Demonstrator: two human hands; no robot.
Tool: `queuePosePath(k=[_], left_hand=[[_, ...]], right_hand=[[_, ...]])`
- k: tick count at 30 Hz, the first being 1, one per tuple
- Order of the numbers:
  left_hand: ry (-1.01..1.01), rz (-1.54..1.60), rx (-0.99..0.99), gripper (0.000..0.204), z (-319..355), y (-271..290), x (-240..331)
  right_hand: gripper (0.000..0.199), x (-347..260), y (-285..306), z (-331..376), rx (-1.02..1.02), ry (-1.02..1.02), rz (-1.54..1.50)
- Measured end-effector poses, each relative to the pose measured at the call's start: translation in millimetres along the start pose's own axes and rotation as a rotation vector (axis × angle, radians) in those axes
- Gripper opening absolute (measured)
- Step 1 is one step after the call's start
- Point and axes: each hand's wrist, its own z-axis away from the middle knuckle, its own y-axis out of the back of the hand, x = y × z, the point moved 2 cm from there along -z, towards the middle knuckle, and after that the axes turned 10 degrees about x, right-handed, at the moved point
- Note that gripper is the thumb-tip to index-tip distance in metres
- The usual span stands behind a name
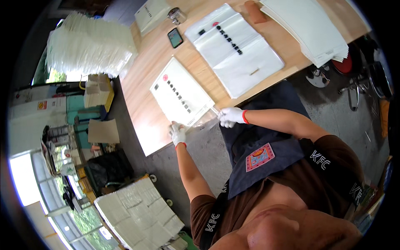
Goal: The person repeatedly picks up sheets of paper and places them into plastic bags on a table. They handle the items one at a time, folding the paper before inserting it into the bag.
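A flat white packet [183, 93] with dark printing and a red round mark lies on the wooden table near its front edge. Clear plastic film [204, 118] sticks out from the packet's near end, between my hands. My left hand [178, 133], in a white glove with a red cuff, grips the packet's near left corner, its fingertips slightly apart. At the near right corner my right hand [231, 117], gloved alike, is closed on the film. Its fingers are curled, and the exact pinch is partly hidden.
A stack of printed plastic bags [241, 54] lies right of the packet. Beyond are a phone [175, 38], a metal tin [176, 16] and a brown roll-shaped object [255, 11]. White sheets [310, 29] are piled at right. A tall wrapped stack [89, 46] stands left; a loaded cart [139, 212] sits below.
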Motion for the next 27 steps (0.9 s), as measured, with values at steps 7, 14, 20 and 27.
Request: queuePosePath(k=[7,14,20,27], left_hand=[[-0.446,0.420,0.481,0.052,42.1,34.8,178.2],[-0.879,0.431,0.166,0.017,75.6,-11.3,380.0],[-0.840,0.430,0.022,0.016,44.8,-29.7,387.9],[-0.954,0.328,0.079,0.020,50.3,-21.2,394.9]], right_hand=[[0.026,-12.7,56.6,98.3,0.110,-0.051,0.570],[0.020,-8.7,102.4,127.3,0.342,0.062,0.269],[0.025,-35.9,114.6,154.6,0.462,0.266,0.255],[0.029,-71.4,136.3,146.8,0.504,0.340,0.221]])
